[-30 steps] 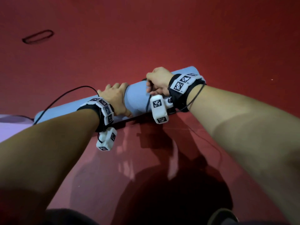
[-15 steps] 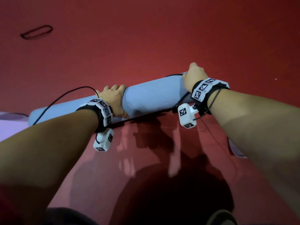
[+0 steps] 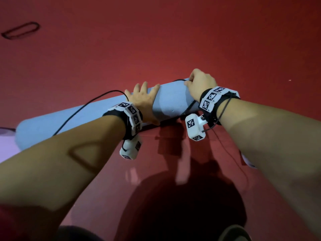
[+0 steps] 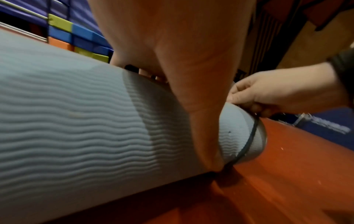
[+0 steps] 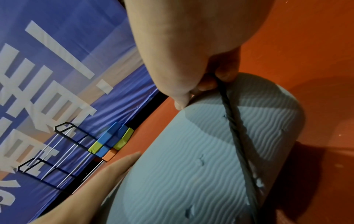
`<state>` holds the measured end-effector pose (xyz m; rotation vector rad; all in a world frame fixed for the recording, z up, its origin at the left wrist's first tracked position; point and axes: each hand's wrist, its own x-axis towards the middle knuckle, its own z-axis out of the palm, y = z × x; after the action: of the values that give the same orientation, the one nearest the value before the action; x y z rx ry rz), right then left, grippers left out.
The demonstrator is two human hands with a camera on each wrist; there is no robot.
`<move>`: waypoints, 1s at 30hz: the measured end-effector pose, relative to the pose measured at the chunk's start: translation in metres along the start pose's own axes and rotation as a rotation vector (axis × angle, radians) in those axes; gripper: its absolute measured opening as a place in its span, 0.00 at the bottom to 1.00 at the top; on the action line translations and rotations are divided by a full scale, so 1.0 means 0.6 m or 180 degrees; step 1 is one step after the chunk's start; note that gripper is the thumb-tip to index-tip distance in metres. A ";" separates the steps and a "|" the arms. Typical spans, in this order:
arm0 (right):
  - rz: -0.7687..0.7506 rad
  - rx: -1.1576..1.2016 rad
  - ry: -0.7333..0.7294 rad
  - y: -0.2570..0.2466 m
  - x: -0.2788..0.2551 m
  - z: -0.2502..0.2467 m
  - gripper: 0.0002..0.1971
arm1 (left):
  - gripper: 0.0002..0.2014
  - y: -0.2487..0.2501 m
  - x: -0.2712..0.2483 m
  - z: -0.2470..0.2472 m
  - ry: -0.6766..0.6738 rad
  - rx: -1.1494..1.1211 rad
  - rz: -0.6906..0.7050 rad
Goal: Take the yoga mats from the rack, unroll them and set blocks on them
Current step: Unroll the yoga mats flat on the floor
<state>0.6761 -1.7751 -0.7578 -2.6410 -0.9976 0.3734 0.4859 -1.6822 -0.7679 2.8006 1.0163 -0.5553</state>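
A rolled light-blue yoga mat [image 3: 172,101] lies across the red floor [image 3: 173,40]. My left hand [image 3: 142,100] rests flat on the middle of the roll, fingers spread over its top. My right hand [image 3: 199,84] is at the roll's right end and pinches a dark elastic band [image 5: 235,128] that circles the mat [image 5: 191,166] close to that end. In the left wrist view the band [image 4: 249,139] runs around the last bit of the mat [image 4: 76,121], under the right hand [image 4: 277,94].
Another dark band [image 3: 19,30] lies loose on the floor at far left. A pale purple mat [image 3: 5,145] shows at the left edge. By a blue banner [image 5: 57,75] stands a wire rack [image 5: 63,154] with coloured blocks [image 5: 111,141].
My right hand slid from the roll's middle to its right end, taking the band along. My left hand stayed on the roll and its fingers spread flatter.
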 end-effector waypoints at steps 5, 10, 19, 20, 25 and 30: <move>-0.0129 0.0153 -0.0156 0.018 -0.002 -0.008 0.07 | 0.68 0.024 0.014 0.008 0.0179 -0.0068 -0.0034; -0.0119 0.0345 -0.0198 0.035 0.005 -0.034 0.05 | 0.62 0.015 0.019 -0.001 0.0192 -0.0238 -0.0021; 0.1059 0.1004 0.0331 0.046 0.022 -0.049 0.15 | 0.56 0.002 0.003 -0.015 0.0407 -0.0315 0.0036; 0.1184 0.1096 0.0345 0.049 0.025 -0.048 0.15 | 0.57 0.001 0.001 -0.015 0.0411 -0.0313 0.0048; 0.1559 0.1575 0.0033 0.068 0.022 -0.037 0.19 | 0.57 -0.006 -0.010 -0.023 0.0283 -0.0389 0.0144; 0.1875 0.1659 0.0078 0.064 0.023 -0.040 0.22 | 0.57 -0.015 -0.020 -0.039 0.0222 -0.0581 0.0165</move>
<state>0.7172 -1.7973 -0.7512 -2.3773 -0.0578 0.6230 0.4787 -1.6772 -0.7415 2.6927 0.9512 -0.3423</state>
